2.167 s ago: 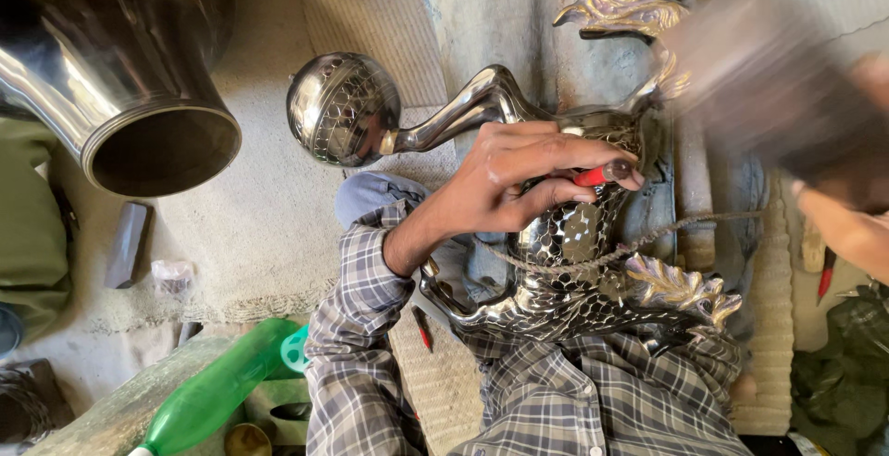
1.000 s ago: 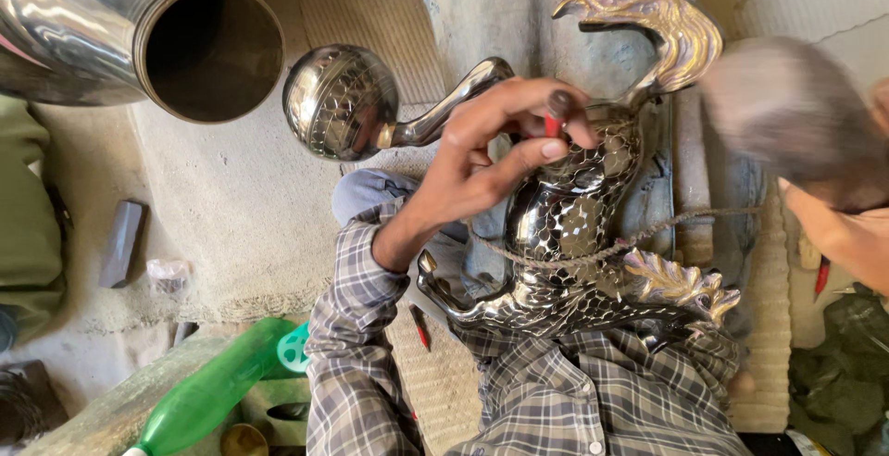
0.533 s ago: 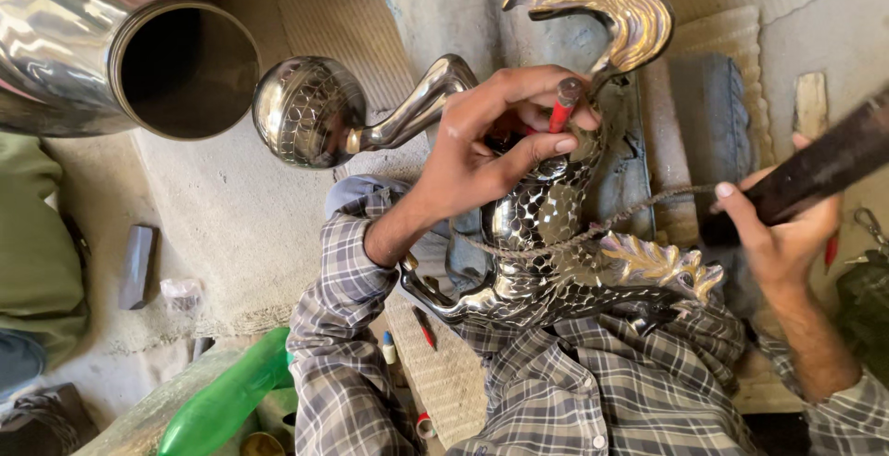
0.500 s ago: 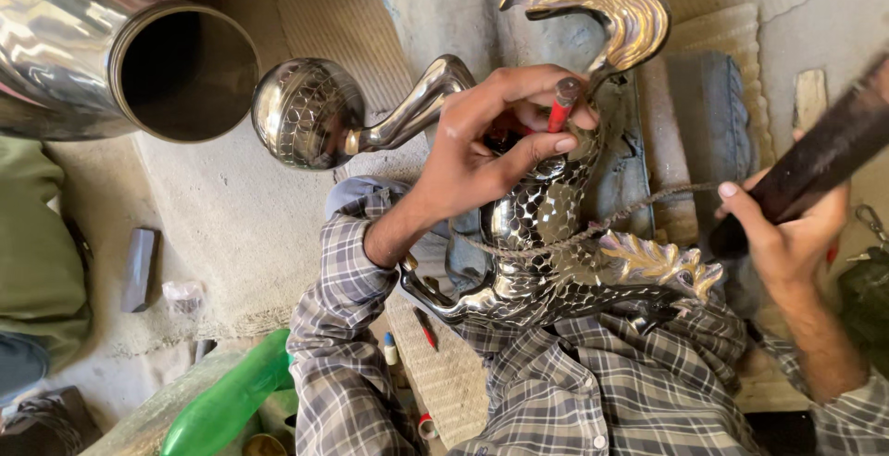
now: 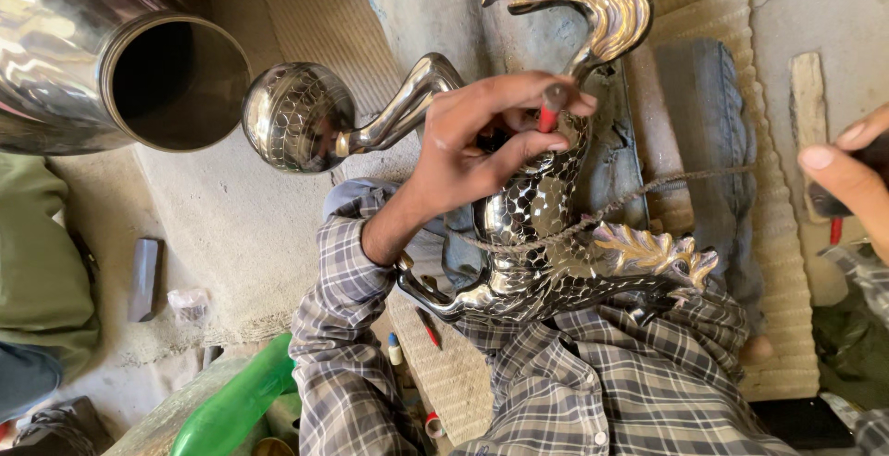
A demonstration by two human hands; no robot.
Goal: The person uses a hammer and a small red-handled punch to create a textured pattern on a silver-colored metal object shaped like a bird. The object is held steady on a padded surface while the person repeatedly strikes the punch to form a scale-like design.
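Dusty workshop floor [image 5: 231, 262] fills the view from above, with corrugated cardboard [image 5: 778, 234] spread at the right. Across the person's lap lies a shiny metal fish-shaped ornament [image 5: 546, 252], scaled all over, its golden tail [image 5: 593, 2] pointing away and a patterned ball [image 5: 296, 118] on a curved stem [image 5: 403, 109] at the left. The left hand [image 5: 482, 146] rests on the ornament's body, its grip pinched together on a thin red-tipped tool [image 5: 548, 118] pressed to the metal. The right hand [image 5: 847, 178], at the frame's right edge, is closed round a dark handle [image 5: 829, 201].

A slip of the red-tipped tool on the polished curve could scratch the scales or jab a finger, and the unclamped ornament might roll off the lap.

Most of the dark handle is cut off, the tool's working tip is hidden by fingers, and a large steel vessel [image 5: 111, 49] at the upper left is only partly shown.
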